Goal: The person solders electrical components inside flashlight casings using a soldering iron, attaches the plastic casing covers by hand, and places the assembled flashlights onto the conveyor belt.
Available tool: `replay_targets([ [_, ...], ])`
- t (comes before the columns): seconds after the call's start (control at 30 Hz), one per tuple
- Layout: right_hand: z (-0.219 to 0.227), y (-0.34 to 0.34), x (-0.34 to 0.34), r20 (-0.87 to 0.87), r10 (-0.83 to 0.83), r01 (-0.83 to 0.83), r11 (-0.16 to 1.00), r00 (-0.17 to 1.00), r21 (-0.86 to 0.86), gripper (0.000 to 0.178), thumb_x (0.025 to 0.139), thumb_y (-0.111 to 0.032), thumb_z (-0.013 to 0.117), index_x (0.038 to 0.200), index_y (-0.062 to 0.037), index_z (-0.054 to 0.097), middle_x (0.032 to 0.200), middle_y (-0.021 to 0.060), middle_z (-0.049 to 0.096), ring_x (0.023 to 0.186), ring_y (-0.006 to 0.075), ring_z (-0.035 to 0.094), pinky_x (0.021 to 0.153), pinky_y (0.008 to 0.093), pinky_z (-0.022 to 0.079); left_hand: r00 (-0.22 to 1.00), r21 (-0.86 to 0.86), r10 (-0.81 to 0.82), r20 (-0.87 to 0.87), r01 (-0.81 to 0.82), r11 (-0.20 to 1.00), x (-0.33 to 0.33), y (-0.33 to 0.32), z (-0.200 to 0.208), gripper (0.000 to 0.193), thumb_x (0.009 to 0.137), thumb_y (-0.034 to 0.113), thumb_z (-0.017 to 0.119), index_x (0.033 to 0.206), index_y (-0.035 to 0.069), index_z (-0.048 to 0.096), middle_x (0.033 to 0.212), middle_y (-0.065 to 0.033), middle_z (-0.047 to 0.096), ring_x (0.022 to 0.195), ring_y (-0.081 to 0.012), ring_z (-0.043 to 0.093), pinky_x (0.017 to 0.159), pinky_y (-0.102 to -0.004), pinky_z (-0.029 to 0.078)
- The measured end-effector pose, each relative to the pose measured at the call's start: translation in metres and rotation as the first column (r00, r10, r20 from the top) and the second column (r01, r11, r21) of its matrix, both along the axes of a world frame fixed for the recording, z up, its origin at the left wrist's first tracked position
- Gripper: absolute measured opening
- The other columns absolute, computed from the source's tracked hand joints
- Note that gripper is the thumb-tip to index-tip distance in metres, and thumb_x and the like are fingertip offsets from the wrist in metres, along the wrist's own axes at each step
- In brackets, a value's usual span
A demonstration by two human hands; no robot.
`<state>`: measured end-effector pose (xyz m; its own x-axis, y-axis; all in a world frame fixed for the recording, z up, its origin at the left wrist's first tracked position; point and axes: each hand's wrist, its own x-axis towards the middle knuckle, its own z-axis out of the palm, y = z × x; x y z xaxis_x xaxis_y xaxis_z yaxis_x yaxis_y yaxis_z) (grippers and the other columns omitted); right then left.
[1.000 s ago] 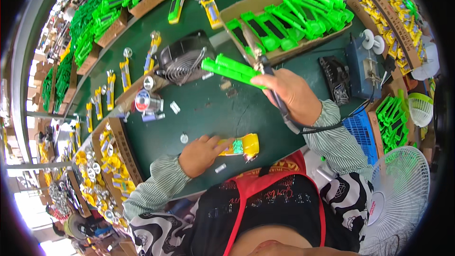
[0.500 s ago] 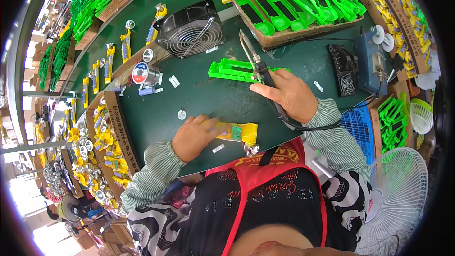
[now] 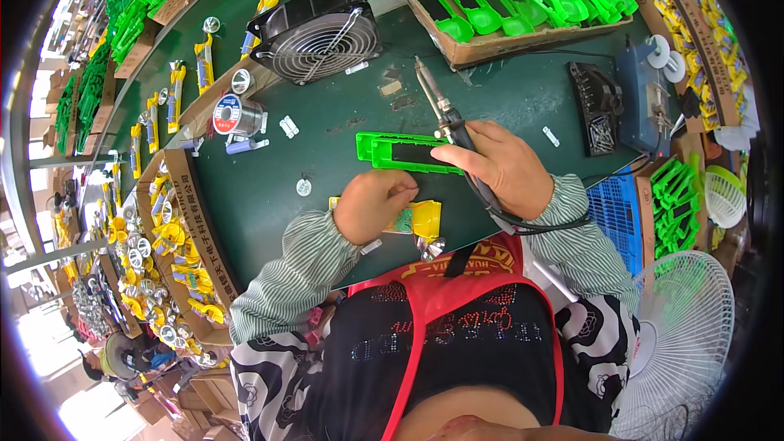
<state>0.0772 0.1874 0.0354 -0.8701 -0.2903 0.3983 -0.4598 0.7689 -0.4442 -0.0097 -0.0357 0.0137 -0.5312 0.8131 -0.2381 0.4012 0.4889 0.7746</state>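
My right hand (image 3: 510, 167) is closed around a soldering iron (image 3: 459, 132), its metal tip pointing away from me. A bright green plastic housing (image 3: 380, 151) with a black strip lies crosswise beneath the iron, one end hidden under that hand. My left hand (image 3: 371, 202) is just below the housing's near edge, fingers curled in and pressed together; anything in them is hidden. Partly covered by this hand is a yellow lamp part (image 3: 425, 219) with a green circuit board and a shiny reflector cup (image 3: 430, 248), near the table's front edge.
A cardboard box of green housings (image 3: 523, 37) and a black fan (image 3: 316, 37) stand at the back. Left are a solder spool (image 3: 237, 117) and a box of yellow parts (image 3: 175, 237). Right are a black tray of screws (image 3: 600, 143) and a blue soldering unit (image 3: 641, 90).
My left hand has left its flat reach over the yellow part, moved right and curled up beside the green housing. The housing has come nearer to me. The iron stays in my right hand.
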Motion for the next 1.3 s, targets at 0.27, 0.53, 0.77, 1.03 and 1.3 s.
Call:
replay_targets([
  [0.27,0.000,0.004,0.009,0.142,-0.014,0.030,0.993,0.990,-0.114,0.044,0.076,-0.004,0.059,0.119,-0.0118,0.052,0.106,0.0143,0.059,0.096,0.0351,0.057,0.083,0.0413,0.047,0.805,0.070,0.164,0.570,-0.247,0.967,-0.004,-0.013,-0.021,0.012,0.087,0.011,0.062,0.090,-0.001,0.063,0.076,-0.0013,0.064,0.068,-0.0048,0.055,0.059,-0.0217,0.046],
  [0.53,-0.006,0.002,-0.002,0.036,-0.069,0.067,0.996,0.997,0.057,0.045,0.078,-0.009,0.065,0.121,-0.0139,0.052,0.110,0.0128,0.059,0.108,0.0395,0.053,0.089,0.0487,0.041,0.818,0.131,0.163,0.552,-0.278,0.952,0.003,-0.005,-0.026,0.013,0.090,0.014,0.061,0.087,0.002,0.063,0.067,0.0023,0.059,0.058,-0.0023,0.049,0.048,-0.0196,0.038],
  [0.77,-0.017,0.001,-0.008,0.076,-0.001,0.007,0.998,0.997,-0.070,0.049,0.076,-0.008,0.066,0.122,-0.0143,0.050,0.106,0.0156,0.059,0.096,0.0350,0.058,0.082,0.0424,0.044,0.790,0.185,0.192,0.582,-0.358,0.915,0.009,-0.004,-0.021,0.012,0.091,0.013,0.060,0.094,0.001,0.061,0.076,0.0005,0.061,0.066,-0.0051,0.054,0.059,-0.0199,0.045],
  [1.03,-0.008,0.007,-0.005,0.057,-0.053,0.062,0.982,0.997,-0.177,0.048,0.076,-0.003,0.066,0.121,-0.0128,0.050,0.102,0.0151,0.060,0.088,0.0347,0.060,0.075,0.0406,0.046,0.842,0.242,0.269,0.468,-0.415,0.877,-0.010,0.001,-0.005,0.013,0.090,0.009,0.060,0.097,-0.002,0.060,0.081,-0.0041,0.062,0.074,-0.0091,0.057,0.068,-0.0226,0.046],
  [1.3,-0.004,0.019,-0.010,-0.100,-0.135,0.123,0.985,0.986,-0.123,0.047,0.075,-0.003,0.066,0.119,-0.0118,0.052,0.097,0.0118,0.061,0.080,0.0316,0.060,0.070,0.0390,0.045,0.637,0.131,0.079,-0.766,0.034,0.991,-0.025,0.013,-0.014,0.016,0.071,0.005,0.057,0.087,0.004,0.061,0.082,-0.0083,0.055,0.086,-0.0268,0.054,0.076,-0.0370,0.046],
])
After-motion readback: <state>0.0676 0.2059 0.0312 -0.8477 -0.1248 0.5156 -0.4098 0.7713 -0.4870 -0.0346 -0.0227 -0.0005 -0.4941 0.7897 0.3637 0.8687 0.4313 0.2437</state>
